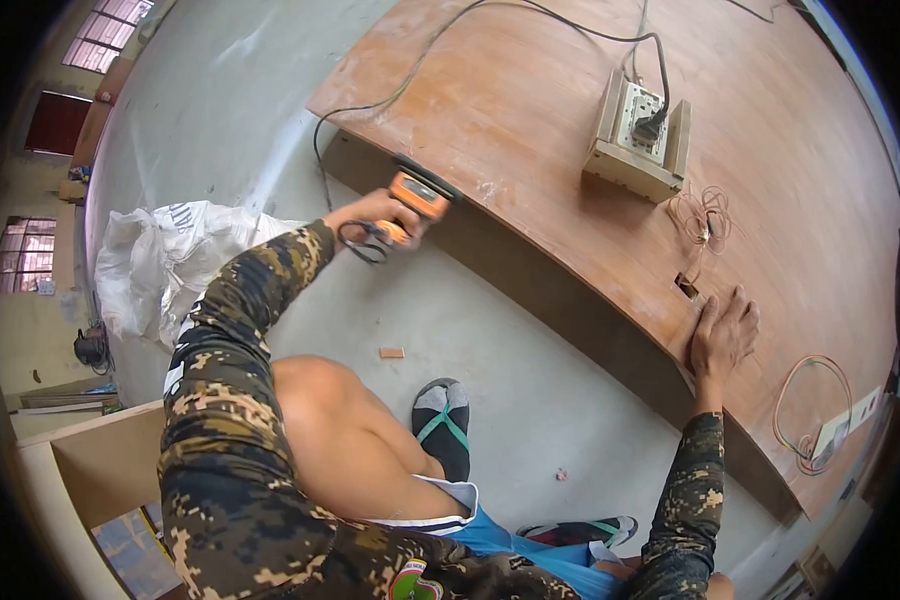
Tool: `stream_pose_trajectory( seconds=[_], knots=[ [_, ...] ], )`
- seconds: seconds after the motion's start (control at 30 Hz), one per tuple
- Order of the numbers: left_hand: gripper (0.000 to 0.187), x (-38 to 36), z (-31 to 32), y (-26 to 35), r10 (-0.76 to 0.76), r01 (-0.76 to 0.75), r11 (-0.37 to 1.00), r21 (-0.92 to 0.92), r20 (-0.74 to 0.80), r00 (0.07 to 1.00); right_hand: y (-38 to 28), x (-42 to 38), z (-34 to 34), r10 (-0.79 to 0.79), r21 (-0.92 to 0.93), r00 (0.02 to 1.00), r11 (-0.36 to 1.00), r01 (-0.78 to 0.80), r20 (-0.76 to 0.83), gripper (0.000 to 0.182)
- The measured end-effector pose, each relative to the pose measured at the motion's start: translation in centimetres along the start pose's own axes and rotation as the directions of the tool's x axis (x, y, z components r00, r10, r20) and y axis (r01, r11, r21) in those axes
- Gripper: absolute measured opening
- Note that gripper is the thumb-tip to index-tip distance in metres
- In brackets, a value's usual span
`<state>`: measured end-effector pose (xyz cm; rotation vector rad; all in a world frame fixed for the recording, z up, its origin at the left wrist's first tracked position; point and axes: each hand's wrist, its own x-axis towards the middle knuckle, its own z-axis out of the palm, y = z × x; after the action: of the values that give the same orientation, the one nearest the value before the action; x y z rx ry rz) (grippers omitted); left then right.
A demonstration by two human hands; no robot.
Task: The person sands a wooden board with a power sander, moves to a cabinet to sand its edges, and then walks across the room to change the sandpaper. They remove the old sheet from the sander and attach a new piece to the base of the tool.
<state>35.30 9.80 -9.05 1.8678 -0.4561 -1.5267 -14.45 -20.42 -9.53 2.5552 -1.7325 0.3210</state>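
Note:
My left hand [382, 218] grips an orange electric sander [420, 195], fingers wrapped round its handle. The sander's black pad is turned up and away from me, overlapping the near edge of a large reddish-brown wooden panel [530, 130]. A dark cable loops down beside my left wrist. My right hand [725, 338] rests on the panel near its front edge, fingers stretched out, holding nothing. Just beyond its fingertips is a small rectangular cutout [686, 286] with thin coiled wires [705, 220] above it.
A socket box [638, 135] with a black plug sits on the panel; its cable runs across the top. A wire loop and white switch plate [845, 428] lie at right. White sacks [175, 260] stand on the floor at left, a wooden frame [90, 450] lower left.

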Motion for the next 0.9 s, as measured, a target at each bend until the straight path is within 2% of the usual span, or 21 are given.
stream_pose_trajectory(
  seconds=[0.07,0.17,0.23,0.27,0.3,0.33,0.37,0.4,0.47,0.6,0.67,0.7,0.73,0.8,0.9],
  knots=[
    [0.022,-0.9,3.5,1.1,-0.012,0.013,0.997,-0.079,0.014,1.000,0.0,0.0,0.1,0.003,0.008,1.000,1.000,-0.003,-0.002,0.058],
    [0.021,-0.6,2.9,0.7,-0.034,0.035,0.996,-0.084,0.009,0.999,0.2,-0.1,0.4,0.009,0.018,1.000,1.000,-0.009,-0.009,0.057],
    [0.026,1.0,-2.5,-2.0,0.131,-0.153,0.968,0.198,0.118,0.984,0.1,-0.1,0.3,0.014,0.021,1.000,1.000,-0.014,-0.015,0.057],
    [0.033,0.0,-4.7,-1.2,0.664,-0.828,0.506,0.244,0.503,0.554,-0.2,-0.2,0.0,0.022,0.015,1.000,1.000,-0.022,0.005,0.057],
    [0.026,-0.5,-5.3,-0.5,0.515,-0.613,0.726,0.311,0.345,0.784,-0.3,-0.1,-0.3,0.031,0.005,0.999,1.000,-0.031,0.024,0.057],
    [0.020,-1.1,-5.9,0.3,0.287,-0.312,0.913,0.263,0.128,0.949,-0.1,0.0,-0.2,0.037,0.000,0.999,0.999,-0.037,0.025,0.057],
    [0.018,-1.6,-6.5,1.1,0.053,-0.043,0.992,0.119,-0.081,0.995,-0.1,-0.1,-0.1,0.020,0.001,1.000,1.000,-0.020,0.003,0.057],
    [0.017,-2.5,-6.6,2.1,0.012,-0.002,0.997,0.078,-0.134,0.991,-0.1,-0.1,0.0,0.001,0.005,1.000,1.000,0.000,-0.020,0.058],
    [0.016,-2.1,-9.1,1.7,-0.055,0.056,0.998,0.007,-0.126,0.990,0.0,-0.3,0.1,0.000,0.012,1.000,1.000,0.000,-0.011,0.058],
    [0.017,-2.1,-7.9,2.2,-0.066,0.067,0.998,0.006,-0.032,0.997,-0.2,0.0,-0.1,0.010,0.032,1.000,0.999,-0.010,-0.007,0.059],
    [0.018,-1.6,-5.2,1.2,0.069,-0.064,0.996,0.068,-0.073,0.995,-0.3,0.0,-0.3,0.014,0.035,1.000,0.999,-0.014,-0.006,0.059],
    [0.011,-0.4,-5.0,-0.2,0.116,-0.117,0.991,0.058,0.021,0.993,-0.3,0.0,-0.4,0.013,0.038,1.000,0.999,-0.012,-0.007,0.059],
    [0.010,-0.7,-2.6,0.6,0.012,-0.012,1.000,0.003,0.011,1.000,-0.2,-0.1,-0.3,0.013,0.038,1.000,0.999,-0.013,-0.008,0.059],
    [0.011,0.2,0.3,0.1,-0.039,0.038,0.999,0.011,0.089,0.995,-0.1,0.0,0.0,0.023,0.011,1.000,1.000,-0.023,-0.006,0.059],
    [0.016,1.1,4.7,-1.2,0.158,-0.164,0.986,-0.005,0.283,0.946,0.0,-0.1,0.1,0.019,0.031,1.000,0.999,-0.018,-0.025,0.059]
  ],
)
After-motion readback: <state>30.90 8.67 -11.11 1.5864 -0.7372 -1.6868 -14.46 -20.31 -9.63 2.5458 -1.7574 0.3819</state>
